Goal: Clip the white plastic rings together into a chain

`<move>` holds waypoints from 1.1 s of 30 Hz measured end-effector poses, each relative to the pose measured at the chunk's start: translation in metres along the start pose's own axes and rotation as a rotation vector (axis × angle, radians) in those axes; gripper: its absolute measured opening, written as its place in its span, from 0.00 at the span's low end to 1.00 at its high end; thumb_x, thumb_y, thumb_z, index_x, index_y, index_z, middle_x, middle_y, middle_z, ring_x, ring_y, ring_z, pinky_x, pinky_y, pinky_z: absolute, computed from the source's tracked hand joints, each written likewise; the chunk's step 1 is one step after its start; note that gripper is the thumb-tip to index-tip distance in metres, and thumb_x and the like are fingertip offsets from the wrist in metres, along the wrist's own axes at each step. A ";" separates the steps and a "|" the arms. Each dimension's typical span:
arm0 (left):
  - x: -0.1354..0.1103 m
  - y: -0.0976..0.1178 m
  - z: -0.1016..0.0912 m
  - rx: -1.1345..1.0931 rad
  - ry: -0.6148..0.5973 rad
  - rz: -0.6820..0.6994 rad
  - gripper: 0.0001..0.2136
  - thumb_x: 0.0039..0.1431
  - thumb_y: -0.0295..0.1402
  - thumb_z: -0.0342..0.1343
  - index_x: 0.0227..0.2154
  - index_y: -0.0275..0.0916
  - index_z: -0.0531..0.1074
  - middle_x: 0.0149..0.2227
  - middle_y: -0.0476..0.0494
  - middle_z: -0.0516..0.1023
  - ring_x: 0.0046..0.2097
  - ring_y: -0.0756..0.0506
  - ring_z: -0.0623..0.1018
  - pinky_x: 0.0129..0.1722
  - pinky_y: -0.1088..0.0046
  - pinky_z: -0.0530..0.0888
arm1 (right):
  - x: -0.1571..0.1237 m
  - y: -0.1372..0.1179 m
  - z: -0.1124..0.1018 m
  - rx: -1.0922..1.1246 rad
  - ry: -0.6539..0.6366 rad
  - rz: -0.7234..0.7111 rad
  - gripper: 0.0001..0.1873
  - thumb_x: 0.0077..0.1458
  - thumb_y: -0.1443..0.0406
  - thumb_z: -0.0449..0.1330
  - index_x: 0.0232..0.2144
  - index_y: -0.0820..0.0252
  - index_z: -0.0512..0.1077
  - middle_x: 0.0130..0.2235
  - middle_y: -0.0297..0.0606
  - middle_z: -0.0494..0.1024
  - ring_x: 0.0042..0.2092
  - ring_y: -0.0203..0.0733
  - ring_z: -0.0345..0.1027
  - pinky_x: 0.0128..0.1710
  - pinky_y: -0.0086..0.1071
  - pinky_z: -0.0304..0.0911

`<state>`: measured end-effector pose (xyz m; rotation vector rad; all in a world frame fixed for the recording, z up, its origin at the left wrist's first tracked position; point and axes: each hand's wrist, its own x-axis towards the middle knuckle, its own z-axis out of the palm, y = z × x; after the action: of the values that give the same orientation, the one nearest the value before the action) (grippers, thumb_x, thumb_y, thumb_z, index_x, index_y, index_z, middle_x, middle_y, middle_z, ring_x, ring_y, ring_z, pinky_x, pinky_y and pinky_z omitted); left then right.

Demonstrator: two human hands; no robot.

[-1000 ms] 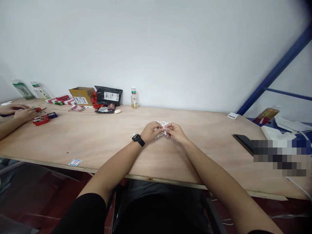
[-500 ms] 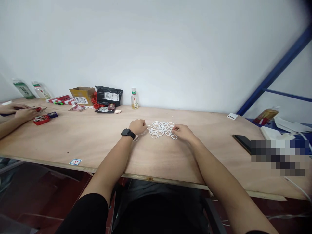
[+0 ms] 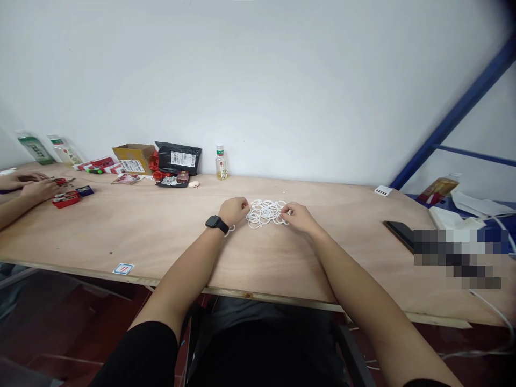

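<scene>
A loose heap of thin white rings [image 3: 264, 213] lies on the wooden table in front of me. My left hand [image 3: 234, 211] is at the heap's left edge, its fingers curled together. What its fingertips hold is hidden by the hand. Below that wrist, which wears a black watch, part of a separate white loop [image 3: 230, 230] shows on the table. At the heap's right edge my right hand [image 3: 297, 216] pinches a white ring between thumb and forefinger. Its other fingers are bent in.
Along the wall stand a small bottle [image 3: 221, 163], a black parcel bag [image 3: 179, 159] and an open cardboard box [image 3: 135, 158]. At far left another person's hands [image 3: 38, 186] work near a red box [image 3: 66, 199]. A dark phone-like slab [image 3: 397, 235] lies right.
My left hand has shifted right, closer to the heap, covering more of the loop beneath it. My right hand has moved slightly left over the heap's edge.
</scene>
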<state>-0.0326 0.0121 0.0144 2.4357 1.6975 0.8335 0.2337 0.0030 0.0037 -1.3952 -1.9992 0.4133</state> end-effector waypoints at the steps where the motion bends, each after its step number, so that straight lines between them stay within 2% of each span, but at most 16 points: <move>1: -0.001 0.005 0.001 -0.039 0.005 0.055 0.08 0.55 0.34 0.51 0.30 0.40 0.76 0.33 0.43 0.80 0.35 0.44 0.76 0.35 0.71 0.70 | 0.001 0.000 0.000 0.069 0.037 0.037 0.06 0.46 0.62 0.60 0.27 0.59 0.74 0.31 0.36 0.77 0.30 0.38 0.66 0.32 0.30 0.59; 5: -0.007 0.022 0.010 -0.155 -0.038 0.268 0.08 0.57 0.33 0.52 0.33 0.39 0.76 0.33 0.45 0.79 0.34 0.46 0.75 0.37 0.71 0.69 | 0.004 -0.002 0.001 0.403 0.114 0.166 0.10 0.45 0.59 0.61 0.28 0.60 0.73 0.25 0.34 0.73 0.25 0.35 0.61 0.26 0.30 0.57; 10: -0.016 0.042 0.020 -0.235 -0.042 0.331 0.11 0.59 0.38 0.54 0.40 0.39 0.75 0.37 0.45 0.79 0.36 0.47 0.75 0.39 0.72 0.69 | 0.002 -0.010 0.008 0.756 0.089 0.236 0.12 0.42 0.58 0.64 0.29 0.59 0.70 0.21 0.29 0.69 0.22 0.33 0.59 0.23 0.28 0.57; 12: -0.018 0.049 0.023 -0.234 -0.037 0.326 0.13 0.59 0.41 0.55 0.42 0.39 0.75 0.36 0.45 0.79 0.36 0.47 0.75 0.39 0.72 0.69 | 0.001 -0.014 0.013 0.851 0.062 0.246 0.13 0.42 0.58 0.64 0.29 0.58 0.70 0.22 0.29 0.70 0.23 0.33 0.61 0.24 0.28 0.58; 15: -0.020 0.054 0.026 -0.209 -0.051 0.328 0.12 0.60 0.41 0.53 0.39 0.39 0.76 0.33 0.45 0.79 0.36 0.47 0.75 0.37 0.72 0.68 | 0.000 -0.019 0.018 0.935 0.031 0.241 0.13 0.42 0.57 0.64 0.29 0.58 0.69 0.21 0.29 0.71 0.23 0.34 0.62 0.24 0.28 0.59; 18: -0.019 0.053 0.029 -0.194 -0.060 0.314 0.11 0.62 0.38 0.52 0.34 0.39 0.77 0.31 0.46 0.78 0.34 0.47 0.75 0.34 0.73 0.66 | 0.000 -0.022 0.021 0.953 -0.001 0.227 0.12 0.43 0.57 0.64 0.28 0.58 0.68 0.19 0.29 0.70 0.22 0.34 0.61 0.22 0.27 0.57; 21: -0.018 0.050 0.030 -0.202 -0.059 0.280 0.11 0.61 0.36 0.52 0.31 0.39 0.77 0.30 0.46 0.78 0.32 0.48 0.73 0.33 0.74 0.65 | -0.001 -0.024 0.022 0.994 -0.035 0.244 0.13 0.44 0.57 0.63 0.28 0.57 0.66 0.24 0.31 0.75 0.20 0.33 0.59 0.18 0.26 0.52; 23: -0.017 0.048 0.031 -0.253 -0.059 0.260 0.11 0.61 0.36 0.51 0.31 0.38 0.77 0.30 0.46 0.78 0.31 0.49 0.73 0.32 0.74 0.64 | -0.001 -0.025 0.022 1.038 -0.054 0.266 0.13 0.44 0.57 0.62 0.29 0.56 0.64 0.28 0.31 0.77 0.19 0.31 0.58 0.16 0.25 0.50; 26: -0.017 0.046 0.034 -0.376 -0.056 0.229 0.11 0.61 0.36 0.51 0.31 0.37 0.76 0.28 0.47 0.77 0.29 0.50 0.72 0.30 0.76 0.64 | -0.002 -0.028 0.021 1.093 -0.054 0.282 0.13 0.44 0.59 0.62 0.31 0.56 0.63 0.28 0.30 0.77 0.19 0.30 0.57 0.16 0.24 0.48; 33: -0.011 0.039 0.042 -0.694 -0.078 0.094 0.12 0.59 0.38 0.52 0.30 0.35 0.73 0.26 0.48 0.76 0.27 0.51 0.71 0.28 0.77 0.66 | -0.002 -0.031 0.014 1.158 0.039 0.303 0.16 0.42 0.64 0.62 0.35 0.56 0.63 0.27 0.29 0.76 0.18 0.29 0.56 0.16 0.24 0.46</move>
<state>0.0172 -0.0028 -0.0123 2.0317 1.0254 1.0912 0.2027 -0.0092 0.0114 -0.8813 -1.0940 1.3799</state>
